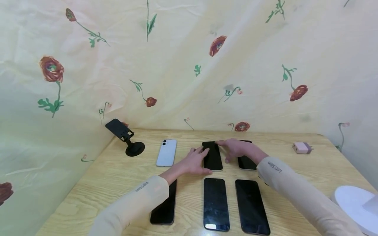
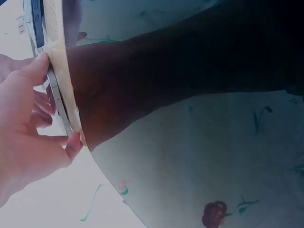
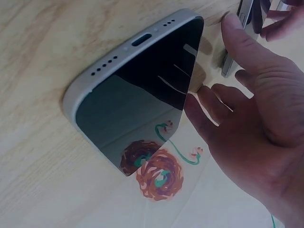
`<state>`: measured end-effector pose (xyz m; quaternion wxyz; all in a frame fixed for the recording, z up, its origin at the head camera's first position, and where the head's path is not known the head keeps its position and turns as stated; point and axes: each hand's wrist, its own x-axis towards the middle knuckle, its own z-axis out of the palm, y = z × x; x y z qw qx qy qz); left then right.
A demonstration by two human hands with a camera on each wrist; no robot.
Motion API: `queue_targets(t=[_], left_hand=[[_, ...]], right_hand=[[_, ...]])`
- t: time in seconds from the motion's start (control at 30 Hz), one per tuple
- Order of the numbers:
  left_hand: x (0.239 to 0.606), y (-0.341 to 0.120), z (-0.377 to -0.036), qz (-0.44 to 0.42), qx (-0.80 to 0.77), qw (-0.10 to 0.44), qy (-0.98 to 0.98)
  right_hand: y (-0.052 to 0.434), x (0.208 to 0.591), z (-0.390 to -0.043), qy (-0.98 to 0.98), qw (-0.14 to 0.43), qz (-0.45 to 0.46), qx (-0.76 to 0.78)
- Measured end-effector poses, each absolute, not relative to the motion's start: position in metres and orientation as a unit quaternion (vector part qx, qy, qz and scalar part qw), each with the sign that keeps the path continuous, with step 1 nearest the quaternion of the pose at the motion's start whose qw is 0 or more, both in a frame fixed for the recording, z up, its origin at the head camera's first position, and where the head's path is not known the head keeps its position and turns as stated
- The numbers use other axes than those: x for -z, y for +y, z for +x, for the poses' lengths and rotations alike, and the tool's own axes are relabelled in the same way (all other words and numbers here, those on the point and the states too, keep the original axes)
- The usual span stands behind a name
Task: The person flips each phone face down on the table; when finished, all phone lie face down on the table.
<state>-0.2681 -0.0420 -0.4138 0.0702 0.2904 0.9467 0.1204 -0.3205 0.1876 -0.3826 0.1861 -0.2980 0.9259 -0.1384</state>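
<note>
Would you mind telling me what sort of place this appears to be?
Probably a makeshift recording or phone-handling station: a wooden table with six phones in rows, a phone stand, a charger plug, and flowered cloth draped behind.

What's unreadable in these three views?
- Head view: the right hand covers much of the back-right black phone, and the left sleeve covers the top of the front-left black phone.
- Left wrist view: a dark out-of-focus mass fills the upper frame.
- Head view: the small pink charger is too small for detail.
</note>
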Motion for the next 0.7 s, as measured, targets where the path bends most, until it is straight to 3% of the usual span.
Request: queue_targets(t=[0.7], left_hand=[[0.4152,-0.0372,-0.2752,0.342,-0.128,0.071,0.928]], right_hand=[[0.1813,0.3868,-0.3220,0.927,0.194,-0.298,0.122]])
